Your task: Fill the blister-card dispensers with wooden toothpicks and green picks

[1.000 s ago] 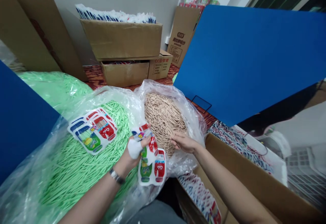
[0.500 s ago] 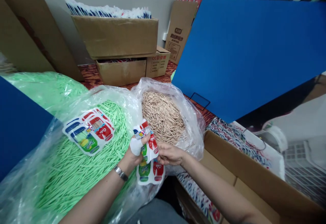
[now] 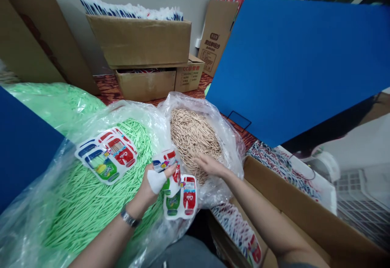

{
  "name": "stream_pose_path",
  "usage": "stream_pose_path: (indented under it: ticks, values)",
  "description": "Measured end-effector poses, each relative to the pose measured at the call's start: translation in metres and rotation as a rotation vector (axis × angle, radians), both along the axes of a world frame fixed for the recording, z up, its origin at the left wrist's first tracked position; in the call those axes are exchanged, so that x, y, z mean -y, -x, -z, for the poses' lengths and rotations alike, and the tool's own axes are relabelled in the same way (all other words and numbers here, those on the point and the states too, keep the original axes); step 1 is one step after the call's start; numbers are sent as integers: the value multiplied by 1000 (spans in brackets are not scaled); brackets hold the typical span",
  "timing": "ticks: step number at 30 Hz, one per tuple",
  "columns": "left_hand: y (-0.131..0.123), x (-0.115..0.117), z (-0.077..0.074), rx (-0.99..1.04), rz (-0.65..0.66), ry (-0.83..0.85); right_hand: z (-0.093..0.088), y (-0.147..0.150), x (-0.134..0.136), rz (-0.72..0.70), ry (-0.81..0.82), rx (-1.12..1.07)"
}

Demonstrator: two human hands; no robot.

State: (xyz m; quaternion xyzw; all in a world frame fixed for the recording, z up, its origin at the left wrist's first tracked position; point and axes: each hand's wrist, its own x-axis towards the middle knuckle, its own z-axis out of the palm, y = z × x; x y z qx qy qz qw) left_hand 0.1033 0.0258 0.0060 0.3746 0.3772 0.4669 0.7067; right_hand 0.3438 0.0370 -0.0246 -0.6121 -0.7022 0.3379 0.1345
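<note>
My left hand (image 3: 154, 182), with a white wrap at the thumb, grips a printed jar-shaped pouch (image 3: 166, 162) marked in red, blue and green. Just below it another pouch (image 3: 189, 197) lies on the plastic. My right hand (image 3: 209, 164) reaches over the brown sticks (image 3: 195, 134) in a clear bag, its fingers stretched out at the pile; no stick shows in them. Left of both hands, several pouches (image 3: 106, 154) rest in an overlapping stack on thin green sticks (image 3: 100, 211), which fill a larger clear bag.
A cardboard box (image 3: 140, 42) packed with pouches stands on lower boxes (image 3: 146, 85) at the back. A blue panel (image 3: 292, 69) slants across the right. At lower right is an open carton (image 3: 304, 215), beside a white tray (image 3: 332, 197) of pouches. Another blue panel (image 3: 24, 150) cuts in at left.
My right hand has left the held pouch and moved up and right to the brown sticks, its fingers opening. My left hand has shifted slightly left and down with the pouch.
</note>
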Motion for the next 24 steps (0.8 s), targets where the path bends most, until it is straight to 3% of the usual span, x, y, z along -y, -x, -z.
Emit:
stream_pose_path:
  ticks: [2,4,9,14,17,21,24]
  values:
    - [11,5,3,-64,-36,23,2,-13,-13,149,-21,412]
    - [17,13,6,-104,-18,57,7,-16,-22,207,29,574]
    - [23,32,12,-126,0,106,17,-9,-26,235,79,615]
    - [36,37,19,-228,20,46,-1,-23,-21,248,76,492]
    - [38,37,23,-257,41,24,-8,-21,-11,268,113,125]
    - [31,39,20,-294,45,-44,-18,14,3,352,213,-856]
    - [28,40,16,-313,44,-106,-37,52,8,367,203,-1135]
